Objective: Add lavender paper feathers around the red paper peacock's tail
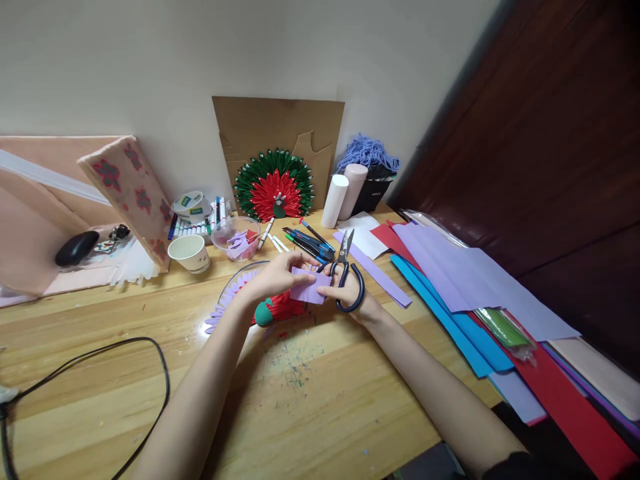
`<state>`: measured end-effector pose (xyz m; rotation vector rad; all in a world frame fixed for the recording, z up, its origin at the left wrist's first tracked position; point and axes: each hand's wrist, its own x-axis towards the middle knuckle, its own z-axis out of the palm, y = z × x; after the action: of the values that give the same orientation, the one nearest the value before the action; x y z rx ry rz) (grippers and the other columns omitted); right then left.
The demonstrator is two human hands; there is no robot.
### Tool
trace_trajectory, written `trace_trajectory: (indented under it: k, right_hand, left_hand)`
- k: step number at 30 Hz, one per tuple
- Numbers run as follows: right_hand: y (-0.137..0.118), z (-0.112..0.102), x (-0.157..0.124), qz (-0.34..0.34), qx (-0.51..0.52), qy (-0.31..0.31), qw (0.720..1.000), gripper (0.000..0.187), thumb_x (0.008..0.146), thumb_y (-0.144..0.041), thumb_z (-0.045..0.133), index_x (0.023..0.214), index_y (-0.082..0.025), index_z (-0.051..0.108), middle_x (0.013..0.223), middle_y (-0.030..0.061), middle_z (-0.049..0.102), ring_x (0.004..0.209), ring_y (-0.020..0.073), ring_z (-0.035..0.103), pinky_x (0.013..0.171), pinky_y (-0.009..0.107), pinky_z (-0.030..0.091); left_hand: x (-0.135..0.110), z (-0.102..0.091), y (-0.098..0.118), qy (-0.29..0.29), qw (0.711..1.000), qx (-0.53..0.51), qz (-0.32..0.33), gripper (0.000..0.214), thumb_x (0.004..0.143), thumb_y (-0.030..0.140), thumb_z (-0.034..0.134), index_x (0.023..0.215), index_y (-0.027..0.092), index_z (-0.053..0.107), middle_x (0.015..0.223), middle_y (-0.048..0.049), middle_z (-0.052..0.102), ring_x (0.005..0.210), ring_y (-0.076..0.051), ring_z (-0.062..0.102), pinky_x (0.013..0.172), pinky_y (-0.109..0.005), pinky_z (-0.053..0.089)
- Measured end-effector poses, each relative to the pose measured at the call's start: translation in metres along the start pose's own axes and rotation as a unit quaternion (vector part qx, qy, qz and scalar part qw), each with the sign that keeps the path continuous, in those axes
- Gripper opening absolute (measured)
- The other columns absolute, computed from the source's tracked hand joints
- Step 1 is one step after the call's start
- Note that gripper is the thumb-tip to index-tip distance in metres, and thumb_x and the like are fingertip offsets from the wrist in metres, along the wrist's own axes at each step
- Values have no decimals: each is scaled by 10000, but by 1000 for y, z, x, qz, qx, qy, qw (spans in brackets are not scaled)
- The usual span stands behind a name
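Between my hands is a small piece of light purple paper (302,291). My left hand (280,273) pinches its upper left side, fingers closed. A pair of dark-handled scissors (345,250) rests in my right hand (347,292), its blades pointing away from me; the thumb of that hand also presses the paper's right edge. Under and behind my left hand lies a partly hidden paper craft (227,300) with purple fringes, red pieces and a green round part (263,312). A long purple paper strip (383,273) lies to the right of the scissors.
Pens (310,245), a clear bowl of paper scraps (237,240) and a paper cup (190,253) stand behind my hands. A red and green peacock craft (275,187) leans on the wall. Coloured sheets (450,267) line the right edge; a black cable (163,360) loops at left.
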<state>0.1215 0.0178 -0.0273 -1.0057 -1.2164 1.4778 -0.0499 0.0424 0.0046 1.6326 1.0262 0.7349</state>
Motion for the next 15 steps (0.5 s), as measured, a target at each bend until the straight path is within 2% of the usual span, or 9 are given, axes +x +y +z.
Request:
trace_trajectory:
  k: [5, 11, 15]
  right_hand:
    - [3, -4, 2, -13, -1, -4, 1000, 400, 490, -272, 782, 731, -179, 477, 594, -70, 496, 514, 76, 484, 485, 201, 420]
    - [15, -9, 9, -13, -1, 83, 996, 483, 417, -261, 820, 771, -173, 502, 713, -22, 576, 625, 125, 581, 593, 252, 488]
    - [16, -8, 8, -17, -45, 114, 992, 452, 414, -271, 819, 733, -168, 515, 643, -20, 582, 570, 125, 564, 559, 255, 481]
  left_hand:
    - [-1, -1, 0, -9, 1000, 6, 1, 251, 669, 203, 600, 911, 182, 668, 899, -70, 665, 765, -162, 586, 628, -230, 437]
    - [-3, -4, 5, 10, 999, 21, -45, 192, 647, 226, 617, 817, 159, 676, 795, -58, 664, 682, -168, 559, 584, -234, 395]
    - [-5, 3, 6, 12, 993, 119, 7, 141, 693, 278, 589, 722, 158, 658, 688, -44, 634, 598, -151, 513, 535, -230, 346]
